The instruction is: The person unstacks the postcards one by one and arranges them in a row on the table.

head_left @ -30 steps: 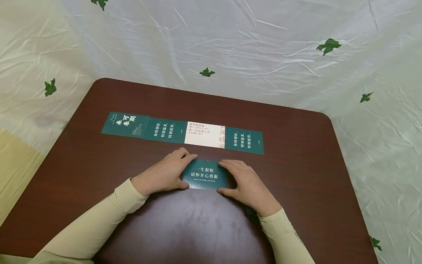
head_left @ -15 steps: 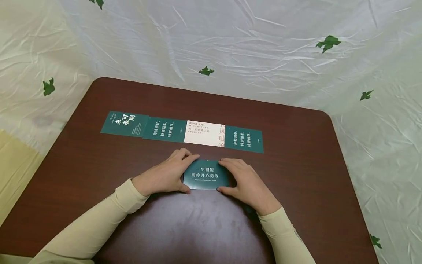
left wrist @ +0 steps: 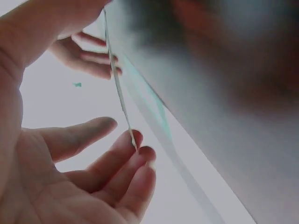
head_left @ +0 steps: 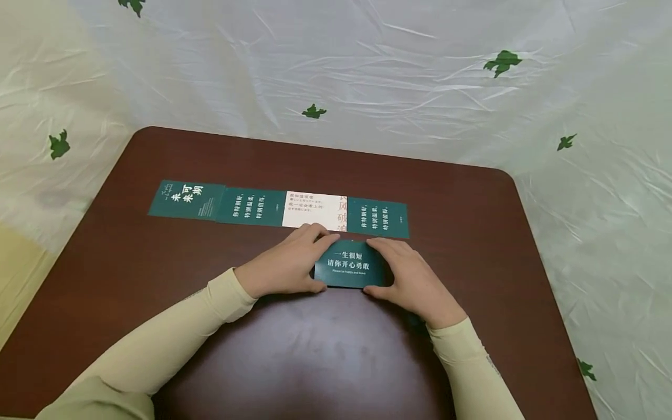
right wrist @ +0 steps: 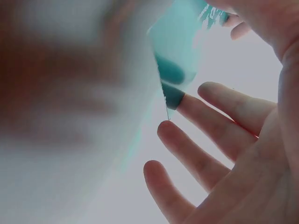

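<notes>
A green card [head_left: 349, 264] with white lettering is held between my two hands, close below a row of cards in the head view. My left hand [head_left: 280, 262] grips its left end, thumb at the near edge and fingers at the far edge. At the other end, my right hand [head_left: 412, 280] holds it the same way. In the left wrist view the card [left wrist: 119, 95] shows nearly edge-on, with fingertips at its lower end. The right wrist view has the card's green face [right wrist: 175, 42] beside the fingers, with one fingertip behind it.
Across the table [head_left: 472, 256] lies a row: a green card [head_left: 186, 199] at the left, another green card [head_left: 251, 206], a cream card [head_left: 315, 210] and a green card [head_left: 378, 217] at the right. White sheeting [head_left: 367, 70] with green leaf shapes hangs behind the table.
Both hands have carried the green card to the right and forward, nearer to the row. The head view has shifted slightly, and the row of cards keeps its place on the table.
</notes>
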Available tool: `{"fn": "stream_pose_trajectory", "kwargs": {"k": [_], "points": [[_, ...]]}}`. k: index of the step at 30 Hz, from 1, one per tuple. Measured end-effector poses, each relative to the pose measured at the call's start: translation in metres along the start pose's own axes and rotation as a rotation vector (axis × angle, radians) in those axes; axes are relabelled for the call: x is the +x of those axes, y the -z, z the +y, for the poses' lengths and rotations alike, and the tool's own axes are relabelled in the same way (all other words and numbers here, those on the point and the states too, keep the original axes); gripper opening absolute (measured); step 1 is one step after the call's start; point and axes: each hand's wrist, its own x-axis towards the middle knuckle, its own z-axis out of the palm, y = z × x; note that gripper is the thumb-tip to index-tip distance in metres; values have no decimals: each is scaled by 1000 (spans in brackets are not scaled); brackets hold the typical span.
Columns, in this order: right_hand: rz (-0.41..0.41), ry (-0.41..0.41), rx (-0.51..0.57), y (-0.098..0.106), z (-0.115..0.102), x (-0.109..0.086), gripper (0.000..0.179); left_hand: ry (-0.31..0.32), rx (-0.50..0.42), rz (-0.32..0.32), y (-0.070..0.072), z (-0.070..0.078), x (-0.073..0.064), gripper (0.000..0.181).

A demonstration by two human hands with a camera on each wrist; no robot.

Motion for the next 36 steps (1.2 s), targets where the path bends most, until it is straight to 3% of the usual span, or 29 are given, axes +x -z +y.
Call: {"fn": "stream_pose_trajectory", "kwargs": {"k": [7,15,19,24,36], "points": [[-44,-91,-22,51,48,4,96,-59,77,28,-2,21,74,95],[-107,-227,-1,88,108,12,95,-16,101,-62,-7,42,169,106],[-132,-281,28,100,131,14,96,-6,95,-84,-12,51,204,107],[-174,-333,51,104,149,14,99,4,95,-111,-25,56,224,107],[-194,-377,25,100,157,15,96,33,99,-109,-40,54,227,108]]}}
